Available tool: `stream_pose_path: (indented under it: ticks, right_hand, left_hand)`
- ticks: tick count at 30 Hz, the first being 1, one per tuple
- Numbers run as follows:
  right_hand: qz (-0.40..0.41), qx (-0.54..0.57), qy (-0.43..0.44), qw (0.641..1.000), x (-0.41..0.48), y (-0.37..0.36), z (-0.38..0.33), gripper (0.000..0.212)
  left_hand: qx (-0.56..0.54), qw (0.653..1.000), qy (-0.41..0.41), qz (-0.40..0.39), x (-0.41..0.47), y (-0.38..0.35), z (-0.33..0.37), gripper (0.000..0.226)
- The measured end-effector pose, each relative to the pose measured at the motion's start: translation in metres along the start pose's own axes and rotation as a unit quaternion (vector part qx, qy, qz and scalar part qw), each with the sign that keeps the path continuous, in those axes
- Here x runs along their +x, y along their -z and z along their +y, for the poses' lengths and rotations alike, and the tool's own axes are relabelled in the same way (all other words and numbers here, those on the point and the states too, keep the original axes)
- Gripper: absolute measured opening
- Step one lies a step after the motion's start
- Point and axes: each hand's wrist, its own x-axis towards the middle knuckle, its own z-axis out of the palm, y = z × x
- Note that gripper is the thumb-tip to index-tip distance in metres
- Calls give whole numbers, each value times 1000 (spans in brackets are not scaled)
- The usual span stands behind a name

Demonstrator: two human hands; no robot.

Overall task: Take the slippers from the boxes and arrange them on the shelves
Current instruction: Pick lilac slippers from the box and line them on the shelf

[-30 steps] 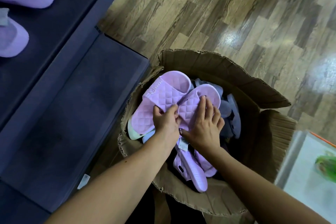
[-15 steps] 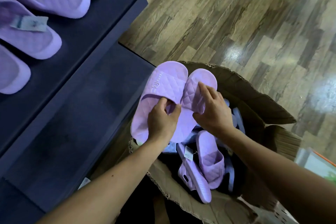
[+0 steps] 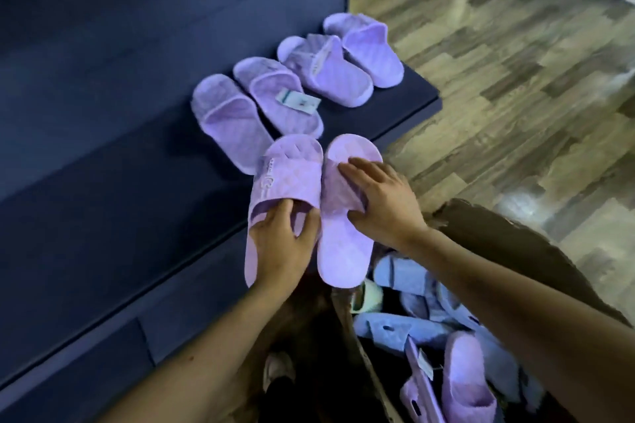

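Strap of the left slipper (image 3: 275,175) sits hooked in my left hand (image 3: 280,245); my right hand (image 3: 381,206) clasps the right slipper (image 3: 340,251) alongside.

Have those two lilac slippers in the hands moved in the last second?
Yes. The lilac pair has left the cardboard box, going up and left over the dark shelf edge, beside the slippers there.

Both busy: left hand (image 3: 281,244) grips left slipper (image 3: 285,168), fingers tucked under its strap; right hand (image 3: 381,206) clasps right slipper (image 3: 343,251) across the strap. Pair side by side, touching, toes over dark shelf (image 3: 103,182), heels over cardboard box (image 3: 498,240). Row of lilac slippers (image 3: 275,96) on shelf behind, one with tag (image 3: 297,100). Blue slippers (image 3: 402,275) jumbled in box. Wood floor (image 3: 515,79) right.
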Motion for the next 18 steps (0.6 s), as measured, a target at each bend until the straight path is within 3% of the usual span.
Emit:
stream_pose_path:
  ticks: [10,15,18]
  right_hand:
    - [-52,38,180,982,71,-43,-149,56]
    - [-138,-41,219,965,103,-72,-194,55]
    - [-116,-66,269,954,126,-87,-205,56]
  left_hand:
    - [7,984,114,138,11,146,-78,13]
    - [23,981,166,99,28,171,-126,20]
    - [6,986,162,45,46,172,-136,27]
